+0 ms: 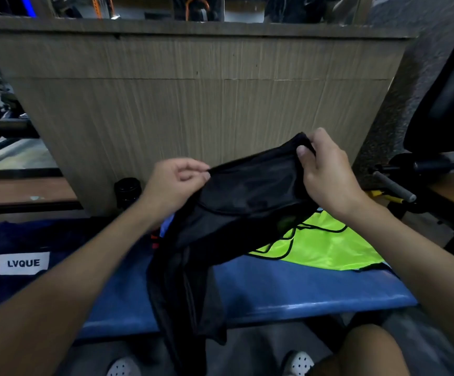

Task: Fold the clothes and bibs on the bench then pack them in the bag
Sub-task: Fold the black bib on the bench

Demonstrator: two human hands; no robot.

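Observation:
I hold a black garment [236, 202] up over the blue padded bench [288, 283]. My left hand [174, 183] pinches its upper left edge. Gripping the upper right corner is my right hand [326, 175], thumb on top. The cloth hangs down past the bench's front edge toward the floor. A neon yellow-green bib [326, 248] with black trim lies flat on the bench to the right, partly hidden under the black garment. A dark navy fabric item [30, 253] with a white "LVQUE" label [23, 263] sits at the left end of the bench.
A wooden panel wall [193, 99] rises right behind the bench. A black jar [127, 191] stands at its base. Gym equipment with a grey handle [394, 187] is at the right. My knee [367, 351] and white shoes [299, 363] are below the bench edge.

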